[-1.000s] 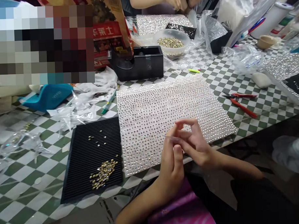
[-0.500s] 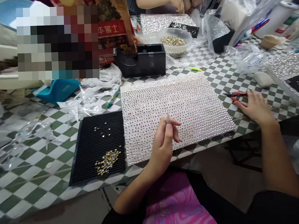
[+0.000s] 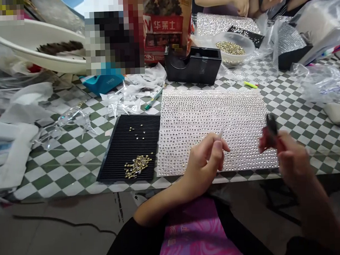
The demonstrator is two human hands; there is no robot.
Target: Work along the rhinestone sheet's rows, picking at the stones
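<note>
My left hand (image 3: 204,161) is closed over the front part of a sheet of rhinestones (image 3: 192,123), set in rows on a pale backing. A slim object with a pale pointed tip (image 3: 220,133) pokes up between its thumb and forefinger; the rest is hidden in the fingers. My right hand (image 3: 295,158), a little blurred, grips red-handled pliers (image 3: 270,133) above the sheet's right edge, black jaws upward. Left of the sheet lies a black ridged tray (image 3: 112,152) bearing a pile of loose gold-backed rhinestones (image 3: 138,165) and a few scattered ones.
Behind the sheet stand a black tape dispenser (image 3: 194,65) and a clear bowl of rhinestones (image 3: 231,49). A green pen (image 3: 153,98) and crumpled plastic (image 3: 124,101) lie to the left. At the right are a plastic bag (image 3: 316,83) and a white lump (image 3: 336,112). Another person's hands (image 3: 240,4) show across the table.
My right hand has picked the pliers up from the table and brought them left over the sheet's edge. My left hand still holds the pointed object. The view has swung left.
</note>
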